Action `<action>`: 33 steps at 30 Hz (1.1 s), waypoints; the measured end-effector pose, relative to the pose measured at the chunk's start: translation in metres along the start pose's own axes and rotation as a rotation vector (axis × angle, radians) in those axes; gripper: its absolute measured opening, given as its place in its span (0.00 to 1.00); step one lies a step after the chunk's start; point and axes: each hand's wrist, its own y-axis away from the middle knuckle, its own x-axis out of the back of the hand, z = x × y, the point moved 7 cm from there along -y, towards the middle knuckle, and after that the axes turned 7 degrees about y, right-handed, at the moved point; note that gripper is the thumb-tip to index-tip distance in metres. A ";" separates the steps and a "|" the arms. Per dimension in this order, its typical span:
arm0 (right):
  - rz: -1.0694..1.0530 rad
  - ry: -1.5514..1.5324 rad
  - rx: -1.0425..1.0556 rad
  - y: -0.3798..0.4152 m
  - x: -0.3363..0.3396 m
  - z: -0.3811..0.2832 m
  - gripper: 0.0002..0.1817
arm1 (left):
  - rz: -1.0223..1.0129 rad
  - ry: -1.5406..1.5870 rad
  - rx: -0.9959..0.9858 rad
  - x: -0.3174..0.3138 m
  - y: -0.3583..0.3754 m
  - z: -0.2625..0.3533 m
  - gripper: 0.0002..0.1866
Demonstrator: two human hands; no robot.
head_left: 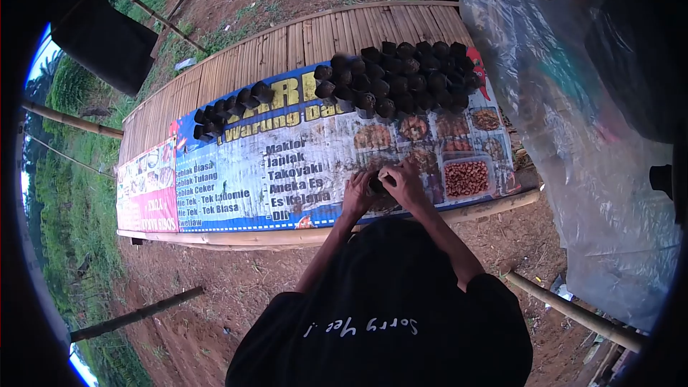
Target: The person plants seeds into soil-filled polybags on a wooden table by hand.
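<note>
At the near edge of the bamboo table, my left hand [359, 192] wraps around the side of a small black planting bag [376, 185], holding it upright. The fingers of my right hand [403, 184] are pinched together over the bag's mouth; whatever they hold is too small to make out. Just right of that hand stands a clear plastic tub [490, 185] full of reddish-brown seeds [466, 178]. Dark soil is smeared on the banner [301, 129] around my hands.
Several black planting bags [401, 84] stand packed together at the back right. A smaller group of bags [231, 110] sits to the left. Clear plastic sheeting [530, 100] hangs at the right, and bamboo poles [573, 312] jut in around the table.
</note>
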 end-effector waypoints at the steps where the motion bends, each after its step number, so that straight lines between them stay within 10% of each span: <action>1: -0.010 -0.033 0.022 -0.001 -0.002 0.000 0.11 | 0.008 -0.006 0.007 0.003 -0.001 0.005 0.35; 33: -0.025 -0.034 -0.115 0.007 -0.007 0.004 0.15 | 0.097 -0.045 0.036 0.004 0.008 0.021 0.33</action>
